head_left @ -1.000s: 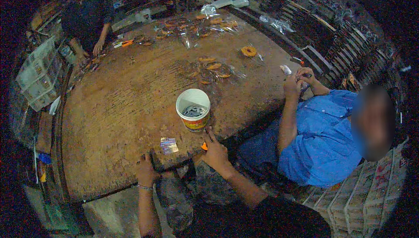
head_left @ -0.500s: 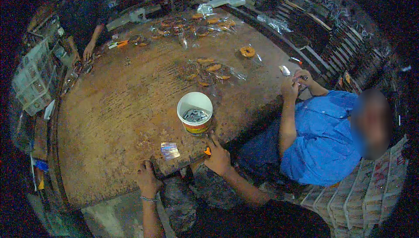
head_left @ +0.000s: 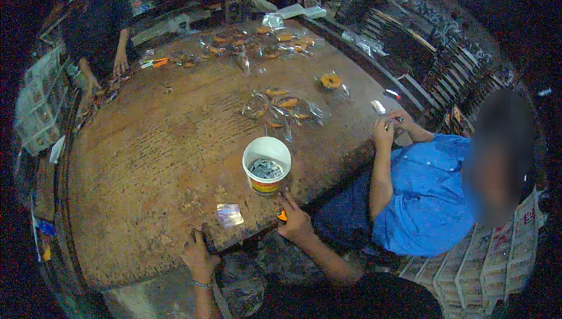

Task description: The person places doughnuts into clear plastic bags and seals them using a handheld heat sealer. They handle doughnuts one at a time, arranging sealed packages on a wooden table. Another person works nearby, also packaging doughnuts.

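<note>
My left hand (head_left: 199, 258) rests at the near edge of the wooden table, its fingers stretched onto the top and the thumb apart, holding nothing. To its right, my right hand (head_left: 297, 224) lies over the same edge with the index finger pointing toward the bucket. A small orange-handled tool (head_left: 283, 215) shows between its thumb and fingers; the rest is hidden. Just beyond stands a white bucket (head_left: 266, 147) with several small grey metal pieces (head_left: 266, 168) inside. Between my hands, farther in, lies a shiny silvery sheet (head_left: 230, 215).
Several brown ring-shaped things in clear plastic (head_left: 285, 103) lie mid-table, others (head_left: 234, 44) beyond. A person in a blue shirt (head_left: 421, 193) handles something small at the right edge. Another person's hand (head_left: 121, 64) is far left, near orange-handled tools (head_left: 160, 62).
The whole view has shifted slightly, so the bucket and sheet sit lower in it. My hands keep nearly the same places on the table edge.
</note>
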A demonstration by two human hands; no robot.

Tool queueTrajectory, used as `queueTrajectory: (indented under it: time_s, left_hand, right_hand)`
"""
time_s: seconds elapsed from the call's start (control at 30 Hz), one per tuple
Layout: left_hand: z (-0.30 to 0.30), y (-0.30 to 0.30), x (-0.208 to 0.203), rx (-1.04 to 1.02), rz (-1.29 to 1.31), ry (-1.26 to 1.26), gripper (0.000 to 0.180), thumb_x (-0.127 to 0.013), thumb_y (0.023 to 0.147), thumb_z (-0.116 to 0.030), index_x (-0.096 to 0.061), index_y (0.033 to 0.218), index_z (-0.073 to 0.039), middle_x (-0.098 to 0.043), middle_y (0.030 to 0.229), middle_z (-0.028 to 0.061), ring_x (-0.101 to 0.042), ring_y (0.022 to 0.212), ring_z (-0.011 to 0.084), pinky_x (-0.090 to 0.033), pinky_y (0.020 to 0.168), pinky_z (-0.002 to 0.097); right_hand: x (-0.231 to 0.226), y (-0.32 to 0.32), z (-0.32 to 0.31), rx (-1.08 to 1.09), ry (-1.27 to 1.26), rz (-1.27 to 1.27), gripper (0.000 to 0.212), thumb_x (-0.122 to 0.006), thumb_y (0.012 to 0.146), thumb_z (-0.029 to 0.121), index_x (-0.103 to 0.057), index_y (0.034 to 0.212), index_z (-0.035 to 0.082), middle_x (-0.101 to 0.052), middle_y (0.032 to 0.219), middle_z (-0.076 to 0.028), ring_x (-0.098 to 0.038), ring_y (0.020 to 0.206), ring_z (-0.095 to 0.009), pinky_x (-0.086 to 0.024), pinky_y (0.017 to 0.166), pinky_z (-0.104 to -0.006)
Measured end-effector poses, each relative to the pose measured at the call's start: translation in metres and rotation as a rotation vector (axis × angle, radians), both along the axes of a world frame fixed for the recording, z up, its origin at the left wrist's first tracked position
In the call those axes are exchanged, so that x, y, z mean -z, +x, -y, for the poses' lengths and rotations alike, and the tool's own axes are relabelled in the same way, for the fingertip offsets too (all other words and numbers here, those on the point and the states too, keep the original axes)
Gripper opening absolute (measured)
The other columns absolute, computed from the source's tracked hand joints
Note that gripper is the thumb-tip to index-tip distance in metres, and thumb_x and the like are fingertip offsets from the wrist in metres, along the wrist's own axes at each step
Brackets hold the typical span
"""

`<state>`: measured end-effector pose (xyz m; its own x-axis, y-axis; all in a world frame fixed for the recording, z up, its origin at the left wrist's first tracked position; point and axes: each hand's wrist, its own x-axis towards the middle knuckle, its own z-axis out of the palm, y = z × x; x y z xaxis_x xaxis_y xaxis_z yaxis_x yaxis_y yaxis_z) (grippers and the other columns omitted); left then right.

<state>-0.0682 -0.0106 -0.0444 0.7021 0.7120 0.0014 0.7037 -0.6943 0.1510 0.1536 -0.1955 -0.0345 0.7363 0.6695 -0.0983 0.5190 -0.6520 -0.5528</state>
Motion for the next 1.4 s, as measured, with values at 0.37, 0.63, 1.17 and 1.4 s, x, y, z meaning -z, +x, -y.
queueTrajectory:
  time_s: [0.37, 0.63, 1.17, 1.4]
  left_hand:
    - [0.000, 0.002, -0.002, -0.041, 0.059, -0.109, 0.092, -0.081, 0.039, -0.014, -0.041, 0.121, -0.007, -0.047, 0.124, 0.0189, -0.061, 0.086, 0.0356, -0.052, 0.066, 0.0442]
    - [0.001, -0.001, 0.013, -0.046, 0.019, -0.001, 0.088, -0.082, 0.039, -0.017, -0.046, 0.119, -0.007, -0.044, 0.129, 0.0224, -0.060, 0.091, 0.0358, -0.051, 0.073, 0.0435]
    - [-0.009, -0.020, 0.062, -0.025, 0.056, -0.063, 0.070, -0.079, 0.055, -0.026, -0.051, 0.115, -0.004, -0.059, 0.107, 0.0185, -0.060, 0.087, 0.0327, -0.050, 0.074, 0.0404]
    - [0.042, -0.013, 0.032, -0.324, 1.035, -1.568, 0.015, -0.063, 0.080, -0.009, -0.056, 0.092, -0.006, -0.056, 0.080, 0.0015, -0.051, 0.074, 0.0110, -0.046, 0.066, 0.0272]
  right_hand:
    - [-0.041, 0.056, 0.019, -0.057, -0.064, 0.013, 0.055, -0.067, 0.074, 0.023, -0.048, 0.122, 0.006, -0.062, 0.098, -0.020, -0.060, 0.089, -0.038, -0.049, 0.077, -0.0442]
    - [-0.041, 0.150, -0.001, 0.325, 0.683, -0.385, 0.053, -0.065, 0.079, 0.017, -0.044, 0.126, 0.007, -0.062, 0.097, -0.007, -0.058, 0.071, -0.017, -0.048, 0.059, -0.0303]
    - [-0.112, 0.171, -0.050, 0.249, 0.913, 0.113, 0.039, -0.067, 0.076, 0.008, -0.056, 0.113, 0.002, -0.064, 0.098, -0.009, -0.060, 0.076, -0.017, -0.050, 0.070, -0.0309]
    - [-0.186, 0.051, 0.083, -0.191, 0.801, 0.217, 0.015, -0.063, 0.079, 0.011, -0.064, 0.092, 0.003, -0.065, 0.084, -0.012, -0.064, 0.079, -0.024, -0.051, 0.070, -0.0320]
